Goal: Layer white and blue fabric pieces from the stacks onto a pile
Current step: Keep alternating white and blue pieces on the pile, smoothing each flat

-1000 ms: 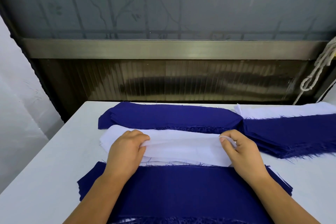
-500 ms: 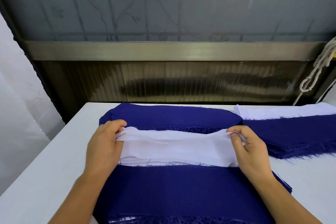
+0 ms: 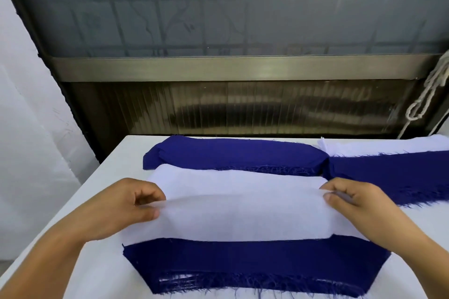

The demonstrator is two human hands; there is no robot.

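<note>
Two hands, one lifted white fabric piece and four fabric stacks are visible. The left hand (image 3: 126,204), at 9 o'clock, pinches the left end of the white piece (image 3: 243,216) between thumb and curled fingers; the right hand (image 3: 357,204), at 3 o'clock, pinches the right end likewise. The white piece spans between them, draped over the far part of the blue pile (image 3: 255,267) at 6 o'clock, whose near edge is frayed. Behind it lies a white stack (image 3: 218,172), and at 12 o'clock a blue stack (image 3: 233,155); at 2 o'clock a second blue stack (image 3: 393,177) overlaps a second white stack (image 3: 388,147). Compared with half a second earlier, the white piece has been drawn toward the viewer, off the white stack and onto the blue pile, and the hands sit nearer and wider apart. All rest on a white tabletop (image 3: 80,206). Beyond it stands a dark metal-framed window with frosted and ribbed glass; a knotted cord (image 3: 427,94) hangs at 2 o'clock, and a white wall stands at 9 o'clock.
</note>
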